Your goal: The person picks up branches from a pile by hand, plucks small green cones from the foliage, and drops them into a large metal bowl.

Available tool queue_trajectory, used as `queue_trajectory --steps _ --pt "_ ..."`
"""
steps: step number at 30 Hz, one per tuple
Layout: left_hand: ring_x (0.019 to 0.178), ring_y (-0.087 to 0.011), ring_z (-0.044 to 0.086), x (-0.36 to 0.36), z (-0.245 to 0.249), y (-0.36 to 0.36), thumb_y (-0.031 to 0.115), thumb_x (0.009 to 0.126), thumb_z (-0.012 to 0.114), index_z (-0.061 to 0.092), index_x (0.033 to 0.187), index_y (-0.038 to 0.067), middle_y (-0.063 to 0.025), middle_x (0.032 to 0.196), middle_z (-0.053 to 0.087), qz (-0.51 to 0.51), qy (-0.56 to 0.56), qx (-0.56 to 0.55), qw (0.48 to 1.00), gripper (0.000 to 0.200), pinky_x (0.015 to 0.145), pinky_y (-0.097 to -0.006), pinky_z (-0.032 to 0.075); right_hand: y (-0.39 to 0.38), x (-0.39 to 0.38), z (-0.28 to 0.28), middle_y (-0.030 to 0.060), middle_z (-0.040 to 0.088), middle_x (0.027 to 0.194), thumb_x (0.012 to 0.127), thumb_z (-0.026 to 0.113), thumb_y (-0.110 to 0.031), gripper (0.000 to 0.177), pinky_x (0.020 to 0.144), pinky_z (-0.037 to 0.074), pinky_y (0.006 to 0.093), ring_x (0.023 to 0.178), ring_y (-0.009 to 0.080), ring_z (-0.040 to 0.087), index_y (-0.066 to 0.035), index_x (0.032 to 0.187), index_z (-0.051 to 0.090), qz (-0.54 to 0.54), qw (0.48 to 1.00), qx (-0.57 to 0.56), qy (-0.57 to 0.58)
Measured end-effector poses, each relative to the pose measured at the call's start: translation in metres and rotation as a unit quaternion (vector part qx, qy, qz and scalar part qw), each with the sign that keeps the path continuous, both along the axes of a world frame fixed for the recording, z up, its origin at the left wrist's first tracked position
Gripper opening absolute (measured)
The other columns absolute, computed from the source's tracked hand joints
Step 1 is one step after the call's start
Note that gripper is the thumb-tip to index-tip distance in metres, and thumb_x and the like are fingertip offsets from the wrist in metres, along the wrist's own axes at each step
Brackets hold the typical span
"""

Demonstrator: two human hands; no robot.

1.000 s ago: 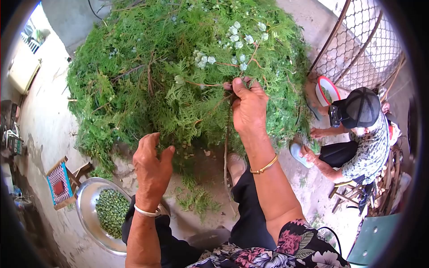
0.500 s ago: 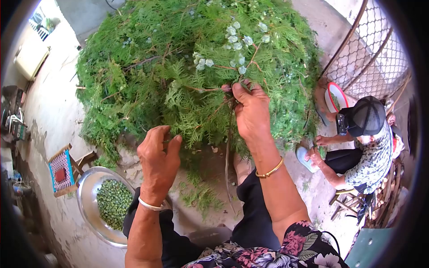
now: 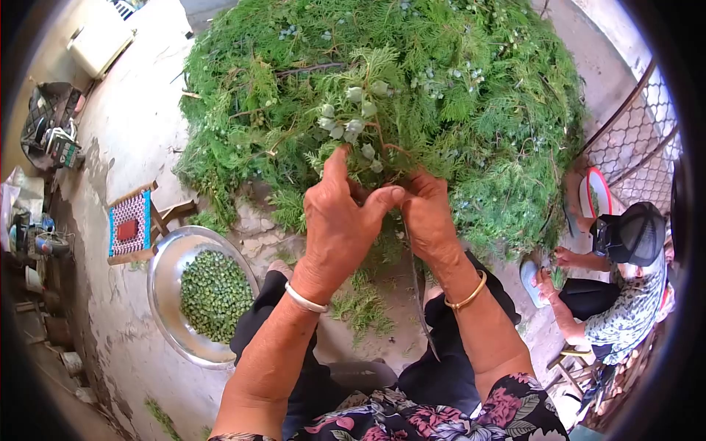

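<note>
My right hand (image 3: 430,220) is closed around the stem of a leafy evergreen branch (image 3: 382,70), and the bare lower end of the stem hangs between my legs. Pale blue-green cones (image 3: 353,128) cluster on this branch, just above my hands. Beside them is my left hand (image 3: 342,213), its index finger raised against the cones and its thumb stretched apart toward the right hand. The other left fingers are partly hidden. Behind both hands rises a large heap of green branches (image 3: 500,147).
A metal basin (image 3: 165,294) holding many green cones stands at lower left, near a small woven stool (image 3: 131,224). At right, a co-worker (image 3: 625,294) in a cap sits by a red-rimmed white basin (image 3: 607,192). Wire mesh (image 3: 654,110) leans behind.
My left hand has risen to the right, up to the cones. The right hand and its branch are lower in view, nearer to me. The whole view has shifted.
</note>
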State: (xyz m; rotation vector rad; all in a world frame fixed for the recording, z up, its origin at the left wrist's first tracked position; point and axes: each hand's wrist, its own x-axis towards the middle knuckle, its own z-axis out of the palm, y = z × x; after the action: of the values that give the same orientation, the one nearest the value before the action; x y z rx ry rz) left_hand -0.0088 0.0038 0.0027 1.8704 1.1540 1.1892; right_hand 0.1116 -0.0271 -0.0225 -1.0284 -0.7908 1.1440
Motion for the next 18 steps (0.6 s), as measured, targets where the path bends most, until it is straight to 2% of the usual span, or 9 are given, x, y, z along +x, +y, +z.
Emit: queue_trajectory --steps 2,4,6,9,11,12,14,16,18 --pt "0.053 -0.0086 0.054 -0.005 0.008 0.006 0.009 0.068 0.075 0.054 0.110 -0.004 -0.0080 0.068 0.062 -0.023 0.046 -0.069 0.996 0.049 0.051 -0.0221 0.045 -0.002 -0.006 0.007 0.0053 0.064 0.096 0.079 0.049 0.008 0.035 0.073 0.046 0.0254 0.080 0.0100 0.056 0.000 0.112 0.058 0.003 1.000 0.005 -0.018" --pt "0.052 -0.0082 0.054 -0.005 0.005 0.008 0.008 0.068 0.074 0.056 0.106 -0.004 -0.0075 0.068 0.062 -0.029 0.019 -0.053 0.998 0.044 0.050 -0.0223 0.044 -0.003 -0.006 0.006 0.0046 0.064 0.094 0.080 0.050 0.006 0.033 0.071 0.046 0.0251 0.078 0.0091 0.056 0.000 0.111 0.059 0.007 0.999 0.008 -0.035" --pt "0.051 -0.0078 0.053 -0.006 -0.001 0.011 0.007 0.068 0.072 0.058 0.102 -0.003 -0.0070 0.068 0.062 -0.035 -0.008 -0.038 0.999 0.039 0.050 -0.0226 0.044 -0.004 0.001 -0.002 0.0027 0.064 0.089 0.081 0.051 0.003 0.029 0.068 0.046 0.0246 0.075 0.0080 0.054 0.000 0.108 0.059 0.060 0.981 -0.087 -0.161" --pt "0.052 -0.0067 0.053 -0.008 0.000 0.012 0.005 0.069 0.071 0.060 0.097 -0.002 -0.0043 0.068 0.063 -0.053 -0.020 -0.047 0.997 0.031 0.048 -0.0209 0.042 -0.005 -0.001 0.008 0.0015 0.063 0.084 0.082 0.051 0.001 0.024 0.066 0.045 0.0244 0.072 0.0080 0.054 0.001 0.103 0.060 0.065 0.988 -0.052 -0.129" --pt "0.051 -0.0064 0.053 -0.007 0.013 0.005 0.005 0.075 0.066 0.060 0.094 -0.003 -0.0036 0.067 0.062 -0.049 -0.122 -0.131 0.983 0.021 0.044 -0.0209 0.041 -0.005 -0.001 0.008 0.0014 0.062 0.082 0.082 0.052 0.000 0.021 0.065 0.045 0.0241 0.072 0.0081 0.054 0.001 0.101 0.061 0.069 0.992 -0.049 -0.096" --pt "0.051 -0.0064 0.053 -0.008 0.013 0.005 0.005 0.075 0.066 0.060 0.094 -0.003 -0.0036 0.067 0.062 -0.051 -0.122 -0.132 0.982 0.021 0.044 -0.0209 0.041 -0.004 -0.001 0.008 0.0012 0.062 0.081 0.082 0.052 0.000 0.019 0.065 0.045 0.0238 0.072 0.0082 0.054 0.002 0.098 0.062 0.072 0.994 -0.045 -0.064" --pt "0.050 -0.0064 0.053 -0.012 0.013 0.006 0.005 0.081 0.062 0.060 0.091 -0.004 -0.0047 0.064 0.060 -0.062 -0.214 -0.261 0.939 0.014 0.040 -0.0207 0.039 -0.003 -0.004 0.008 0.0013 0.062 0.081 0.082 0.053 0.000 0.018 0.064 0.045 0.0239 0.071 0.0083 0.055 0.001 0.097 0.062 0.098 0.995 -0.023 -0.004" --pt "0.047 -0.0075 0.050 -0.008 0.007 0.006 0.004 0.083 0.059 0.058 0.092 -0.004 -0.0060 0.061 0.058 -0.056 -0.276 -0.268 0.921 0.013 0.037 -0.0210 0.037 -0.002 -0.002 0.007 0.0013 0.062 0.081 0.082 0.053 0.001 0.017 0.064 0.045 0.0240 0.071 0.0084 0.055 0.001 0.097 0.062 0.125 0.991 -0.001 0.056" --pt "0.045 -0.0087 0.048 -0.007 0.003 0.008 0.003 0.082 0.058 0.056 0.096 -0.006 -0.0082 0.066 0.058 -0.085 -0.434 -0.349 0.826 0.016 0.037 -0.0237 0.039 -0.001 0.003 0.005 0.0025 0.063 0.086 0.082 0.053 0.003 0.018 0.068 0.047 0.0252 0.074 0.0092 0.056 0.002 0.098 0.062 0.136 0.989 -0.018 0.047"
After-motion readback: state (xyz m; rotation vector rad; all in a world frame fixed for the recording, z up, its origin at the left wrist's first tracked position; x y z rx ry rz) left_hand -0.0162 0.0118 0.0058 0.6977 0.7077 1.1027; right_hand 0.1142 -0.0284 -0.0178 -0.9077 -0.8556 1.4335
